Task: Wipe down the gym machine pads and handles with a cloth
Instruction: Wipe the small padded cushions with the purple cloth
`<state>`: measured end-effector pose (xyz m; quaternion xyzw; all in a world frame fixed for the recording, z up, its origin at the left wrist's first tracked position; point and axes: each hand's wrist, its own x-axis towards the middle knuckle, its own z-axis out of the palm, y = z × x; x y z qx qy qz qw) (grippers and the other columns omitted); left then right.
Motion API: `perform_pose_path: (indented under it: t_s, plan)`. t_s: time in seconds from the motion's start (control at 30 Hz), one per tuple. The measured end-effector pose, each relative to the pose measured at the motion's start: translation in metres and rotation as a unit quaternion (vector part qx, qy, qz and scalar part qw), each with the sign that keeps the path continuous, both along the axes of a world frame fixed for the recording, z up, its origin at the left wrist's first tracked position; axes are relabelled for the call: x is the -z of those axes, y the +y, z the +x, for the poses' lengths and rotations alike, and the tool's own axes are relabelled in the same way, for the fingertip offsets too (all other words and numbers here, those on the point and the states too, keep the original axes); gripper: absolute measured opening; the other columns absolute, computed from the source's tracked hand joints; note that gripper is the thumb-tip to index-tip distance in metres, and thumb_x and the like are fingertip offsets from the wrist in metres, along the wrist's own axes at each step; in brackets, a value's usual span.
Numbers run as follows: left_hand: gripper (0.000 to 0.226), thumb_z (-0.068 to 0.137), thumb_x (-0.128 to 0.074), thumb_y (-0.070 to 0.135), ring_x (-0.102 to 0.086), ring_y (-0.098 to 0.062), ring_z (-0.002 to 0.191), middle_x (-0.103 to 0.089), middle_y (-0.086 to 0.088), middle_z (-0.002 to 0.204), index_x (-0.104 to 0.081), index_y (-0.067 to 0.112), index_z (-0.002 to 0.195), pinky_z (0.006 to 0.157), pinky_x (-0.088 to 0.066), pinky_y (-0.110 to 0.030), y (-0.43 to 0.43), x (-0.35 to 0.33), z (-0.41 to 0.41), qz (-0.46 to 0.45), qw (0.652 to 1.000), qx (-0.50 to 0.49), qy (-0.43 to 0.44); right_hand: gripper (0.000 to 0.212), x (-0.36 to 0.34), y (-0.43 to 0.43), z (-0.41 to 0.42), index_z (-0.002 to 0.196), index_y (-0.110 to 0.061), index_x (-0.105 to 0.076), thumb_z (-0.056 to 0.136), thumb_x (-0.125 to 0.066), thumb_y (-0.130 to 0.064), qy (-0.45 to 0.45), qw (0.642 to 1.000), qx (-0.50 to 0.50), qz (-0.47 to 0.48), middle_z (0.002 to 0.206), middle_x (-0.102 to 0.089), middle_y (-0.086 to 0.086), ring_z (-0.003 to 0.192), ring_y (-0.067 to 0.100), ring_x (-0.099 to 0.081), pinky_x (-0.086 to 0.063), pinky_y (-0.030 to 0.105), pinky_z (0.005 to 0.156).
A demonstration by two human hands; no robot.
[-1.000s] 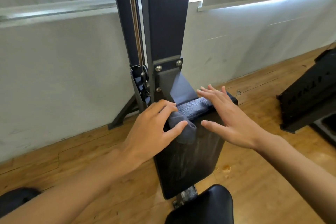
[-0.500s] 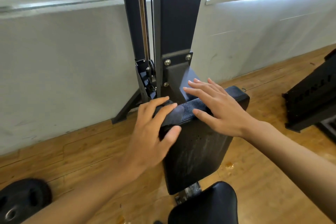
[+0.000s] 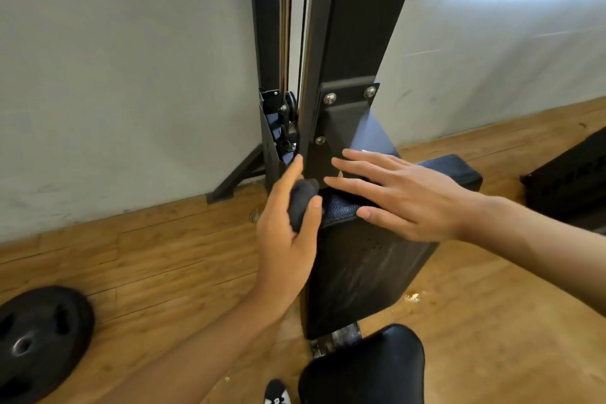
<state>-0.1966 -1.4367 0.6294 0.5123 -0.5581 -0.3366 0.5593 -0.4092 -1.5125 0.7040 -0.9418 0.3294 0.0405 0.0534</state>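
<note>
Left hand: the left hand has come off the top of the pad. It now sits at the pad's left corner, turned on its side, forefinger pointing up along the column.
Cloth: the dark cloth was pressed over the pad's edge half a second ago. It is now bunched into a ball, gripped between thumb and fingers.
Right hand: the right hand has slid left across the pad top, fingers spread. It may have lifted slightly, but contact is hard to judge.
View: the camera has tipped down. The weight plate shows more fully, a shoe toe has appeared, and the column's red-edged label is gone.
</note>
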Motion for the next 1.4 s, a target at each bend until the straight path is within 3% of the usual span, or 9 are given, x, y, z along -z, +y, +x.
perform_pose_path:
  t_s: [0.1,0.3,0.53,0.67,0.8,0.9,1.0,1.2,1.4]
  plan:
    - [0.043,0.103,-0.055,0.033,-0.055,-0.006,0.137,-0.062,0.000,0.145,-0.057,0.016,0.143,0.112,-0.044,-0.023,-0.003,0.005,0.002,-0.017,1.000,0.008,-0.020,0.061,0.002,0.000,0.003,0.161,-0.030,-0.029,0.108,-0.017,-0.059,-0.021,1.000,0.011,-0.008,0.165,-0.033,0.000,0.157,0.016,-0.014,-0.022,0.042,0.126]
    - [0.045,0.105,-0.049,0.036,-0.058,-0.004,0.132,-0.065,0.005,0.138,-0.059,0.012,0.142,0.109,-0.045,-0.021,-0.006,0.010,0.009,0.008,1.000,0.015,0.018,0.060,0.005,0.002,0.002,0.161,-0.029,-0.030,0.109,-0.020,-0.058,-0.034,0.999,0.020,-0.021,0.164,-0.035,0.000,0.157,0.017,-0.018,-0.025,0.045,0.125]
    - [0.042,0.103,-0.041,0.050,-0.044,-0.004,0.146,-0.053,0.017,0.153,-0.046,0.047,0.145,0.122,-0.038,-0.039,0.038,0.029,-0.023,0.084,0.990,-0.056,0.102,0.059,0.006,0.003,0.003,0.160,-0.028,-0.032,0.109,-0.022,-0.056,-0.043,0.999,0.017,-0.026,0.163,-0.036,0.000,0.155,0.019,-0.023,-0.023,0.040,0.124]
    - [0.046,0.106,-0.039,0.047,-0.047,-0.005,0.144,-0.057,0.012,0.150,-0.050,0.034,0.149,0.121,-0.040,-0.042,0.025,0.016,-0.026,0.077,0.985,-0.092,0.125,0.059,0.006,0.002,0.002,0.160,-0.028,-0.033,0.109,-0.021,-0.055,-0.043,0.999,0.013,-0.028,0.163,-0.037,-0.002,0.155,0.017,-0.023,-0.027,0.043,0.124]
    - [0.037,0.109,-0.046,0.031,-0.057,0.001,0.131,-0.065,0.010,0.137,-0.056,0.022,0.143,0.110,-0.045,-0.023,0.000,-0.004,-0.019,0.028,0.994,-0.090,0.061,0.057,0.008,0.002,0.003,0.160,-0.027,-0.033,0.110,-0.024,-0.053,-0.042,0.999,0.010,-0.029,0.161,-0.039,-0.002,0.155,0.016,-0.023,-0.028,0.043,0.124]
    - [0.042,0.108,-0.048,0.035,-0.060,-0.013,0.133,-0.066,-0.001,0.138,-0.060,0.012,0.142,0.111,-0.049,-0.042,0.013,0.013,-0.028,0.017,0.991,-0.116,0.063,0.057,0.007,0.001,0.002,0.160,-0.028,-0.032,0.109,-0.024,-0.054,-0.041,0.998,0.010,-0.038,0.162,-0.038,-0.003,0.155,0.015,-0.023,-0.024,0.039,0.124]
    - [0.050,0.107,-0.044,0.051,-0.066,-0.029,0.122,-0.070,-0.009,0.128,-0.060,0.018,0.141,0.101,-0.053,-0.059,0.024,0.033,-0.028,0.019,0.987,-0.128,0.096,0.058,0.008,0.002,0.002,0.160,-0.028,-0.032,0.109,-0.022,-0.054,-0.034,0.999,0.005,-0.041,0.162,-0.037,-0.002,0.154,0.016,-0.024,-0.019,0.037,0.125]
    - [0.043,0.104,-0.046,0.046,-0.060,-0.016,0.132,-0.066,0.005,0.136,-0.057,0.028,0.141,0.111,-0.048,-0.052,0.009,0.021,-0.025,0.033,0.981,-0.136,0.136,0.061,-0.001,-0.009,0.009,0.161,-0.026,-0.029,0.109,-0.021,-0.057,0.022,0.990,-0.105,-0.093,0.165,-0.031,0.011,0.155,0.028,-0.024,-0.011,0.046,0.128]
    - [0.036,0.105,-0.046,0.042,-0.059,-0.014,0.133,-0.065,0.004,0.138,-0.054,0.034,0.139,0.111,-0.049,-0.047,0.015,0.031,-0.025,0.013,0.982,-0.148,0.113,0.070,0.006,-0.017,0.027,0.159,-0.019,-0.031,0.104,-0.039,-0.063,-0.042,0.991,-0.128,-0.002,0.154,-0.045,0.003,0.142,0.018,-0.041,-0.035,0.038,0.119]
